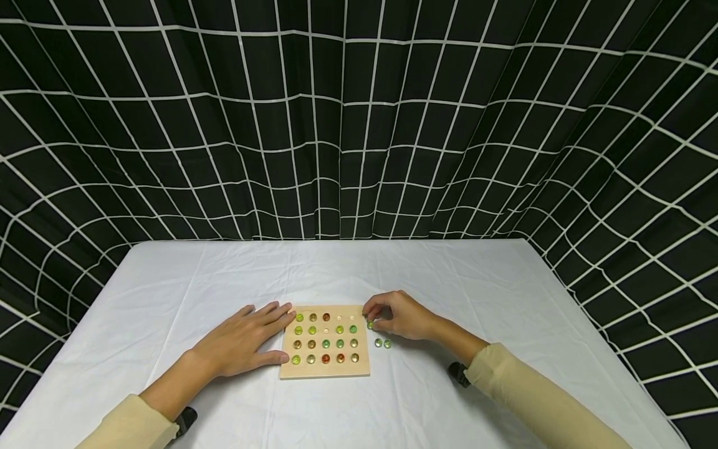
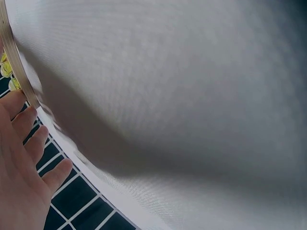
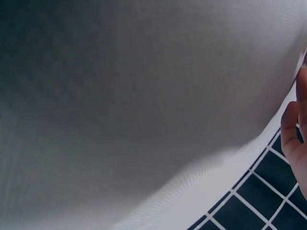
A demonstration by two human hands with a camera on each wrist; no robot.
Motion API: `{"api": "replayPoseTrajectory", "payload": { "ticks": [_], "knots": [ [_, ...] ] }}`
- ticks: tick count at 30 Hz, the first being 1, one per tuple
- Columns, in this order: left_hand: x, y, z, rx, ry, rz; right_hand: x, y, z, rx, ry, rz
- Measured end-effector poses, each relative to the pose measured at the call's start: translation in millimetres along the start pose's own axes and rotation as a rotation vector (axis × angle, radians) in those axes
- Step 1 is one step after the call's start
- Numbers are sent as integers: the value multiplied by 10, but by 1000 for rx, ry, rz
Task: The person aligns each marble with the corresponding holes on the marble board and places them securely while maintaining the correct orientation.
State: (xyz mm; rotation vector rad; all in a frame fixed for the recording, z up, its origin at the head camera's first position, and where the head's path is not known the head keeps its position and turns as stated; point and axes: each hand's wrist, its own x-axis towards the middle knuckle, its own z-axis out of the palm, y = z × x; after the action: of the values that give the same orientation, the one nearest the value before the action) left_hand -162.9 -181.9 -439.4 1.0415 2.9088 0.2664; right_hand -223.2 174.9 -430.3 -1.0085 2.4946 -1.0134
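A light wooden board lies flat on the table, its rows of round hollows mostly filled with green, yellow, brown and red glass beads. Three hollows in the far two rows hold no bead. My left hand rests with straight, spread fingers along the board's left edge; in the left wrist view the board's edge shows beside the fingers. Just off the far right corner, my right hand pinches a green glass bead between thumb and fingers. In the right wrist view only part of that hand appears, and the bead is hidden.
Two loose green glass beads lie on the white tablecloth, right of the board and close to my right hand. A black curtain with white grid lines hangs behind the table and along its sides.
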Motion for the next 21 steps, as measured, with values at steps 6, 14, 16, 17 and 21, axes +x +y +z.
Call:
{"api": "replayPoseTrajectory", "payload": {
  "ticks": [6,14,16,17,21],
  "knots": [
    [2,0,-2,-3,-4,-3,-1,-28,-15,1,12,-3],
    [2,-2,0,1,-8,-5,21,-82,-33,-9,36,0],
    [2,-2,0,2,-9,-7,31,-96,-32,-10,45,7],
    [2,-2,-1,1,-10,-8,40,-105,-30,-10,50,11],
    [2,-2,-2,-1,-12,-11,82,-132,-12,0,66,12]
  ]
}}
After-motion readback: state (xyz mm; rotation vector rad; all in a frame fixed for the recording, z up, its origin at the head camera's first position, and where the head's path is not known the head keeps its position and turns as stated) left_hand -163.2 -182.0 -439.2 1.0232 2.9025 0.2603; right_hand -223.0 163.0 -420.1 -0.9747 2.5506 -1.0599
